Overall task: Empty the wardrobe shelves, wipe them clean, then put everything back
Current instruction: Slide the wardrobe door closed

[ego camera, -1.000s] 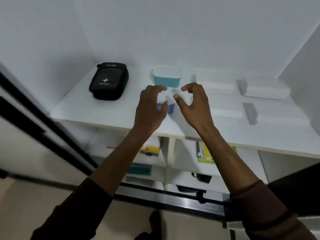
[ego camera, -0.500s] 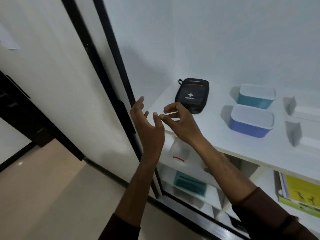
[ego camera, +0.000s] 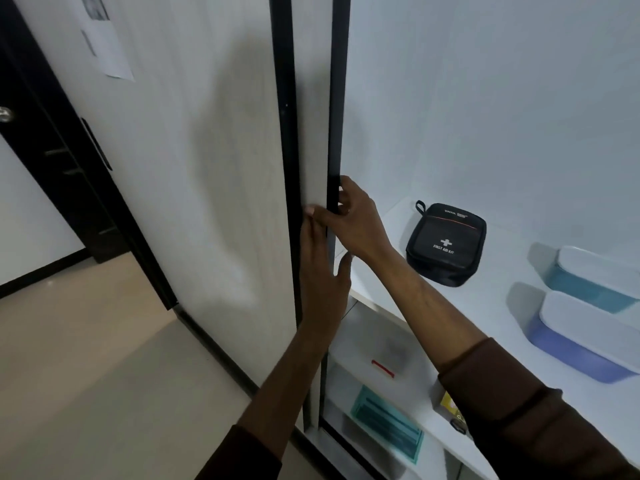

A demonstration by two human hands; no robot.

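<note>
The wardrobe's pale sliding door has a black edge strip, and both hands are on it. My right hand grips that strip, thumb across the front and fingers curled behind it. Just below, my left hand lies flat on the door face with straight fingers, its thumb past the edge. On the white shelf to the right lie a black first aid kit, a teal lidded box and a blue lidded box.
Lower shelves hold a white box with a red mark, a teal packet and a yellow item. A paper sheet hangs on the door. A dark room door and beige floor are at the left.
Both hands left the blue box on the shelf and swung left with my view. They were in the air by the door edge; now they are on the sliding door.
</note>
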